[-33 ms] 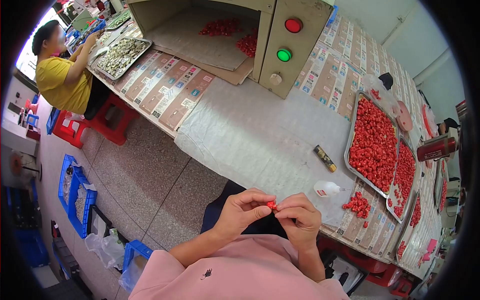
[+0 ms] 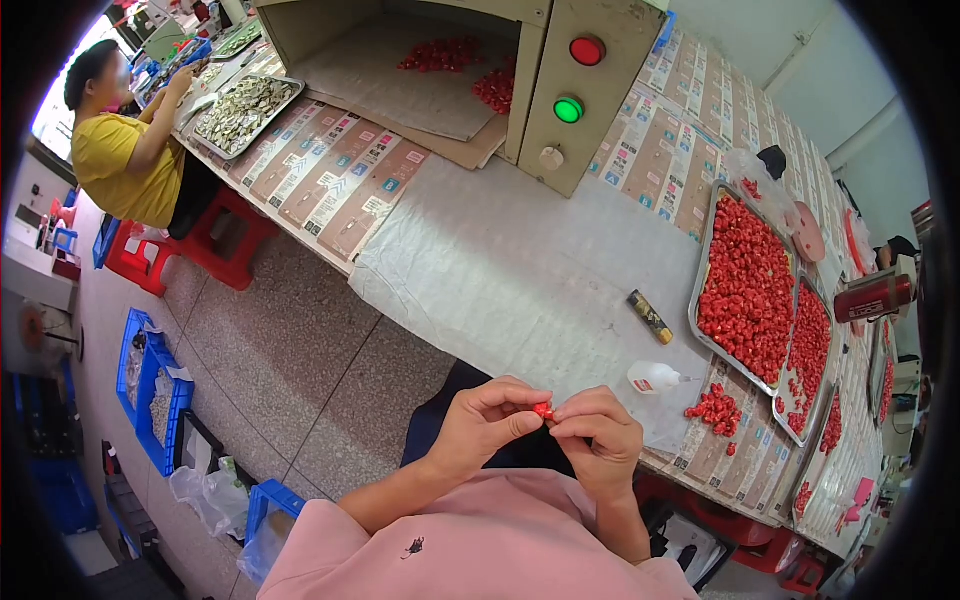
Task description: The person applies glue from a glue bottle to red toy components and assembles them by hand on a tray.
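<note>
Between my two hands, just off the table's near edge, is a small shiny red piece [image 2: 543,410] whose exact kind is too small to make out. The thumb and forefinger of my left hand [image 2: 492,418] pinch it from one side. From the other side my right hand [image 2: 600,430] grips it with closed fingertips. To the right of my hands lie a small white squeeze bottle [image 2: 653,377] with a thin needle tip and a loose pile of similar red pieces [image 2: 716,410]. A dark and yellow cylinder [image 2: 650,316] rests farther back on the white sheet.
Metal trays [image 2: 697,300] full of red pieces stand at the right. A beige machine [image 2: 590,100] with red and green lights holds more inside. Far left, a person in yellow [image 2: 130,165] sits by a tray of pale pieces [image 2: 245,112]. Blue crates [image 2: 160,385] are on the floor.
</note>
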Demonstrator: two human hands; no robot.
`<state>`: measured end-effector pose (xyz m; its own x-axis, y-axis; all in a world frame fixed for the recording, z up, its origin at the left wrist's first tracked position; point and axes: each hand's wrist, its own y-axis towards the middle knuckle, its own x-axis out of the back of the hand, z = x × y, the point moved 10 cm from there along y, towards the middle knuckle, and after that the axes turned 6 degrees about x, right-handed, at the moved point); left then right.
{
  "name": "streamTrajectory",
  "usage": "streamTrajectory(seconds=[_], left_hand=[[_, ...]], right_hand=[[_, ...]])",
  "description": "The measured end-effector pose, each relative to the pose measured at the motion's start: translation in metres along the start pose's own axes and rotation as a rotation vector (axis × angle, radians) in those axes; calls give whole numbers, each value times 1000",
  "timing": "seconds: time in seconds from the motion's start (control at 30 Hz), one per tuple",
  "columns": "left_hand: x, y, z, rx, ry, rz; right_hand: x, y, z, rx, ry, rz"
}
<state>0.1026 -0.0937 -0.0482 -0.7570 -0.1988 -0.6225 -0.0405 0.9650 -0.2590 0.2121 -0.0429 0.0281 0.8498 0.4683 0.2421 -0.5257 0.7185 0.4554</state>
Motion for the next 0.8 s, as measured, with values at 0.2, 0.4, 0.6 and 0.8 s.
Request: streamTrajectory(seconds=[0.2, 0.4, 0.6, 0.8], left_hand=[[2, -2, -3, -44, 76, -42], [-3, 0, 0, -21, 85, 11], [-4, -1, 3, -5, 73, -4], [-3, 0, 11, 76, 18, -1]], right_hand=[[0, -1, 3, 2, 15, 1], [4, 2, 5, 18, 63, 40], [5, 0, 10, 36, 1, 45], [5, 0, 7, -30, 30, 77]])
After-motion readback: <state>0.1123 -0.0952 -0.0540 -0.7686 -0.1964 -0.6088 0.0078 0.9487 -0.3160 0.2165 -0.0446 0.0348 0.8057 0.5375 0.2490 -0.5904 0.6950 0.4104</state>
